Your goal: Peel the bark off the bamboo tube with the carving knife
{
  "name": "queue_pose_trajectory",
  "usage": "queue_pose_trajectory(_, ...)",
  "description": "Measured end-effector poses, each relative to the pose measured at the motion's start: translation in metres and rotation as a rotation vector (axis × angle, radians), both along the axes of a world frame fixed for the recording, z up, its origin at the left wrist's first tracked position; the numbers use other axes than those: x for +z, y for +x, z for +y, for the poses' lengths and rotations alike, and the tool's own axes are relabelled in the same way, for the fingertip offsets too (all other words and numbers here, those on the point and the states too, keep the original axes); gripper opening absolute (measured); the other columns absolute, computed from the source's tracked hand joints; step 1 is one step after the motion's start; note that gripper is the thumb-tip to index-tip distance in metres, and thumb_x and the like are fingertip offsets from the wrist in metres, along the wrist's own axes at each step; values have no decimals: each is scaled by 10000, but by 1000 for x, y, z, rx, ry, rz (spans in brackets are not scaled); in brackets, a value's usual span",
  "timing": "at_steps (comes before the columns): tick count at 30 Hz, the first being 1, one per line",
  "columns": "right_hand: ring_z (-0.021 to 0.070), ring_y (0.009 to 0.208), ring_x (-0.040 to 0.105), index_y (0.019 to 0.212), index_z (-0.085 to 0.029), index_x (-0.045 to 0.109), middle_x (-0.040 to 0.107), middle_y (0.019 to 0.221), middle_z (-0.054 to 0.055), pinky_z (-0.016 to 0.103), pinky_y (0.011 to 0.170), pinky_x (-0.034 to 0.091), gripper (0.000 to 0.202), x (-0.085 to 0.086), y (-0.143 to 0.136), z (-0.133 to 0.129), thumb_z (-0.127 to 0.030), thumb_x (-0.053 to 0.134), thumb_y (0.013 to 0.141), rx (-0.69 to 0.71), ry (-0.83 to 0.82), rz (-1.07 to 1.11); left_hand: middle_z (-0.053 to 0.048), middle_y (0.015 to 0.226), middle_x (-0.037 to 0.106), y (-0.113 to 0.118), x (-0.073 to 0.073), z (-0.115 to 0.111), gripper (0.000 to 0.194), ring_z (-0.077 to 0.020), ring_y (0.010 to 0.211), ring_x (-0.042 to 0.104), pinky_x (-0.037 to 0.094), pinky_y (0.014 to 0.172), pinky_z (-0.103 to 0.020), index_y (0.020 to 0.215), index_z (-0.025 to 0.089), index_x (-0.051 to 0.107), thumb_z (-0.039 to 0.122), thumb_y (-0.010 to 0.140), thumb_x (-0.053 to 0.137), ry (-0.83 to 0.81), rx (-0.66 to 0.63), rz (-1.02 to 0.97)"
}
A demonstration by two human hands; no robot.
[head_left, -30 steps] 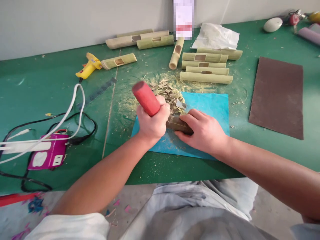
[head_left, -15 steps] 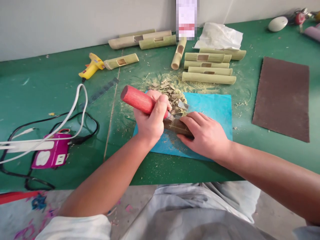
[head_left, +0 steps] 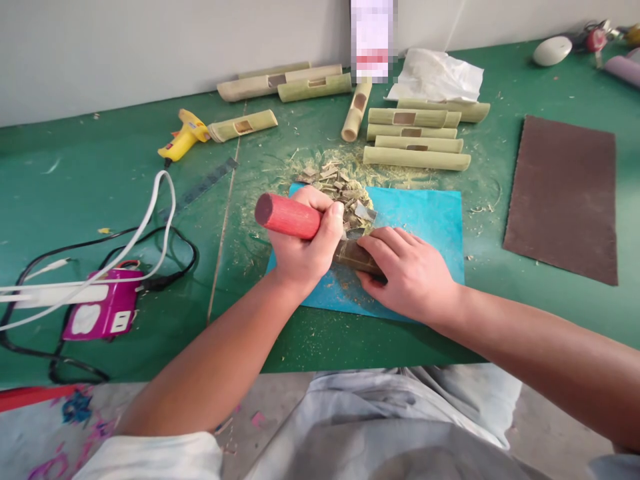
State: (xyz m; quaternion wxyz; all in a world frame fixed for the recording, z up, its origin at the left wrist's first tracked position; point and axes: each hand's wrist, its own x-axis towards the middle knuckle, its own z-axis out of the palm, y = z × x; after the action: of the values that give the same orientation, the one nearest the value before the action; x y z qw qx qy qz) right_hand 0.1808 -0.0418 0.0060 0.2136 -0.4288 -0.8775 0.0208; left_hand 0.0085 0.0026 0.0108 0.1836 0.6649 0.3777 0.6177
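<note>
My left hand (head_left: 313, 240) is wrapped round the red wooden handle of a chisel (head_left: 290, 217), its butt end tilted up to the left. The chisel's tip is hidden behind my fingers, close to a brown bamboo piece (head_left: 357, 255). My right hand (head_left: 410, 270) grips that bamboo piece from the right, fingers over its top and thumb at the near side. Under both lies a blue sheet (head_left: 425, 207). A pile of bamboo chips (head_left: 343, 187) is heaped just beyond my hands.
Several cut bamboo tubes (head_left: 417, 158) lie farther back, near a crumpled white paper (head_left: 437, 73). To the left are a yellow glue gun (head_left: 185, 137), a ruler (head_left: 207, 180), and a purple power strip (head_left: 107, 307) with cables. A brown mat (head_left: 563, 200) lies right.
My left hand and the chisel handle have shifted slightly right and down, and the handle stands less stretched out to the left. My right hand stays on the bamboo piece.
</note>
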Motion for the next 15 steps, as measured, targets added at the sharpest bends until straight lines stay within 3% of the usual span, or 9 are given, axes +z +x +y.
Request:
queue_pose_trajectory(5,248,861,614,1072,-134,660,705,1086,132,363,688,483,268,1,0,-1,-246,606,835,4,33,-7,28,681,570,0,4,0,103,-97,585,559,487,603,-265,874,195,607,272,902,670,46,-24,53)
queue_pose_trajectory(7,246,852,611,1076,-132,660,708,1069,126,360,680,478,273,0,0,-1,-245,609,833,6,49,-12,48,683,566,0,6,0,203,-91,563,569,507,602,-261,976,207,600,245,841,748,118,1,58)
queue_pose_trajectory(11,244,837,605,1086,-131,657,708,1056,121,359,667,468,281,-2,-1,0,-252,609,838,1,63,-7,32,699,600,-4,4,0,193,-107,594,602,521,605,-270,833,193,597,258,805,777,154,36,131)
queue_pose_trajectory(15,242,837,604,1075,-132,656,704,1051,119,358,664,463,269,-3,-2,0,-263,597,848,-4,42,6,10,728,627,-5,-1,-2,140,-126,667,633,526,656,-279,815,180,575,253,864,684,98,-93,152)
